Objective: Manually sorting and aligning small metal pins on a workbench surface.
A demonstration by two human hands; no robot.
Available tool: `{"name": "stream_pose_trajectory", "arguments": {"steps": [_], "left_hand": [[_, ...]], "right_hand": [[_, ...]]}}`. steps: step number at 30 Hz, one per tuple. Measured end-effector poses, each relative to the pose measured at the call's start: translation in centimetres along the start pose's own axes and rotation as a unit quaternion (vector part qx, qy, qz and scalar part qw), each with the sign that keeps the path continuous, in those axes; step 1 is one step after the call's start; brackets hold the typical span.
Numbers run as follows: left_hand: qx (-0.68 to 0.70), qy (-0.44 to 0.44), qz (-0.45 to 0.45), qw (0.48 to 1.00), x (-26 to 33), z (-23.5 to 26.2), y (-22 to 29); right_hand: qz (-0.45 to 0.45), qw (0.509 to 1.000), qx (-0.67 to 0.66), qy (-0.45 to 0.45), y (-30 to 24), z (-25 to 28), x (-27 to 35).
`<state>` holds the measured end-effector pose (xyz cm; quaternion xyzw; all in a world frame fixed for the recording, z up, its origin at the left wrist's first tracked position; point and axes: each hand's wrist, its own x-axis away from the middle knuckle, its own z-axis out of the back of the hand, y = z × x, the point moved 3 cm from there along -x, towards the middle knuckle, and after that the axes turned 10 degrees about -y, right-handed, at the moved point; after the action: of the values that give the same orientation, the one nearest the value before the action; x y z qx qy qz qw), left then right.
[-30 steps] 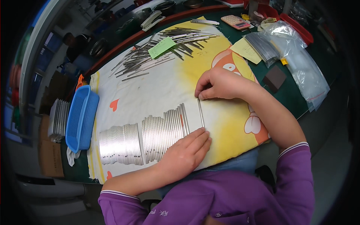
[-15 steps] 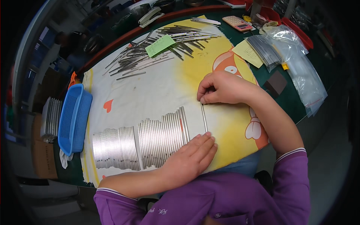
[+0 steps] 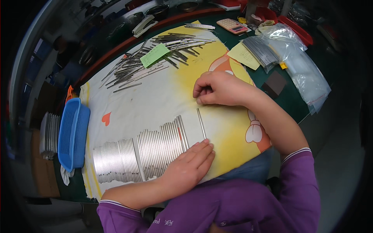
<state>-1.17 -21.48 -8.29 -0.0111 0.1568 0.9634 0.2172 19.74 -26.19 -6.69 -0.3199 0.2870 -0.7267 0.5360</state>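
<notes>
On the yellow cloth (image 3: 155,97), 2 hands, left hand (image 3: 188,167) flat, right hand (image 3: 217,89) curled, touch 1 loose metal rod (image 3: 201,123), gripping nothing.

The cloth (image 3: 155,97) is white fading into yellow, with a small orange heart and part of an orange and white cartoon figure. The rods (image 3: 155,149) laid in rows are shiny silver, like the loose pile of rods (image 3: 155,58) farther off, where a light green note (image 3: 154,55) lies. The basket (image 3: 72,134) is bright blue with a mesh pattern. The sleeves (image 3: 295,182) are purple with pale striped cuffs. The table (image 3: 295,97) is dark green. A pale yellow note (image 3: 243,56) lies beside clear bags (image 3: 303,70), and the calculator (image 3: 232,25) is pink.
</notes>
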Motion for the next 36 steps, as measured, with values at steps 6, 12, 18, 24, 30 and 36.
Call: {"name": "stream_pose_trajectory", "arguments": {"steps": [6,12,18,24,30,36], "left_hand": [[-0.006,0.014,0.009,1.000,0.5,0.0,-0.3],[0.002,0.013,0.016,1.000,0.5,-0.3,-0.4],[0.010,0.012,0.013,1.000,0.4,-0.4,-0.4],[0.016,0.012,0.014,1.000,0.5,-0.6,-0.3],[0.022,0.015,0.012,1.000,0.5,-0.6,-0.3],[0.015,0.019,0.011,1.000,0.7,-0.8,-0.4]], "right_hand": [[-0.063,0.904,0.144,0.398,-0.3,6.1,7.6],[-0.285,0.871,0.250,0.311,4.4,4.7,13.5],[-0.146,0.951,0.175,0.210,5.1,4.1,15.7],[-0.188,0.940,0.155,0.240,4.3,2.1,16.1],[-0.349,0.844,0.213,0.348,2.7,0.9,15.4],[-0.022,0.912,0.167,0.375,-1.1,0.8,13.9]]}}
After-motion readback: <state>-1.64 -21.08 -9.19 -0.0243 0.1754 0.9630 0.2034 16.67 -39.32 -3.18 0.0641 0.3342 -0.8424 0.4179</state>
